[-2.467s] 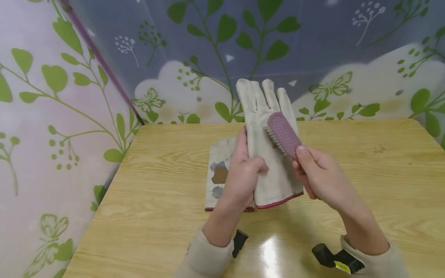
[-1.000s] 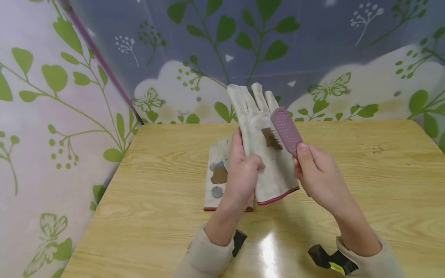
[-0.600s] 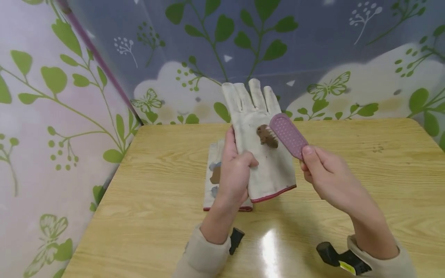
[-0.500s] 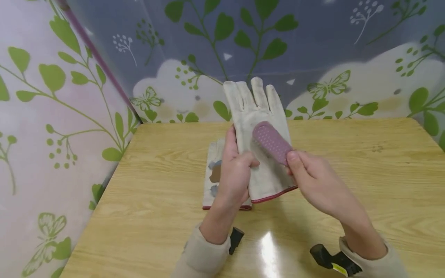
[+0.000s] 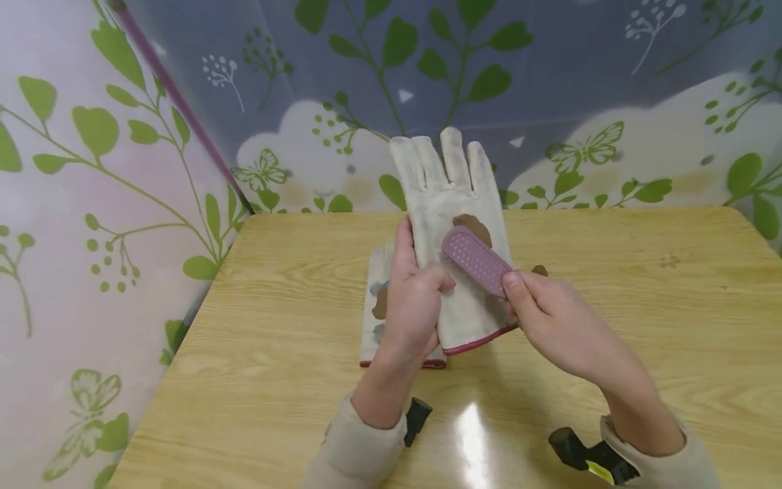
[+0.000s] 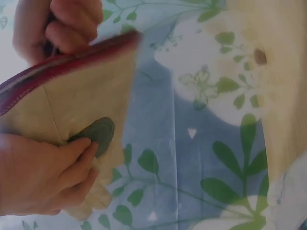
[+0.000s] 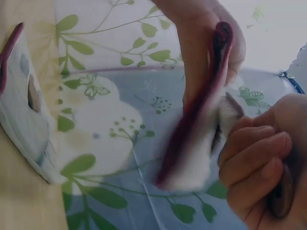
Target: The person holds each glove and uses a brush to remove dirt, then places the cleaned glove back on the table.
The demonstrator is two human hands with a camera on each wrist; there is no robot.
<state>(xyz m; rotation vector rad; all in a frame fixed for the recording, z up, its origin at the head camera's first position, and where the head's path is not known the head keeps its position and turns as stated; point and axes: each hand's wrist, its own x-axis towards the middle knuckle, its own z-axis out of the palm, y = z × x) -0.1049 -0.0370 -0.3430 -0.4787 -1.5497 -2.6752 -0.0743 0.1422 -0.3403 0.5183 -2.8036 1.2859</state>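
My left hand (image 5: 415, 305) grips an off-white cloth work glove (image 5: 436, 210) with red cuff trim, thumb in front and fingers behind. The glove is raised above the table, fingers up. In the left wrist view, the left fingers lie by a grey-green patch (image 6: 100, 136) on its other side. My right hand (image 5: 565, 322) pinches a mauve dotted scrub brush (image 5: 476, 258), bristles toward the glove. The brush overlaps the glove's palm, just below a brown patch (image 5: 476, 227). Its bristles are mostly hidden in the head view.
A second glove (image 5: 373, 346) with brown and grey patches lies on the wooden table (image 5: 275, 305), partly behind my left hand. A small brown piece (image 5: 540, 270) shows just behind my right hand. Leaf-patterned walls (image 5: 342, 170) rise at the back and left.
The brush has moved over the glove and back, now lower on the palm. The brown patch shows above it, and the small brown piece has come into view. The glove has shifted slightly left.
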